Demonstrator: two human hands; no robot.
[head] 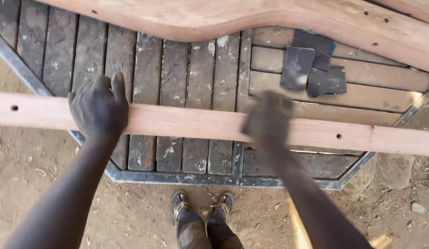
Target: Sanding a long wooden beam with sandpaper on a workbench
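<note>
Long pale reddish wooden plank [196, 123], drilled holes near its ends, lying flat across the slatted table

A single head-worn camera looks almost straight down from standing height. It faces a slatted tabletop [177, 69] framed in metal, with a long wooden plank [200, 123] crossing the frame left to right. The person's sandalled feet [203, 205] on the dirt ground [30, 166] sit at the bottom edge, so the view is close, at arm's length.
</note>
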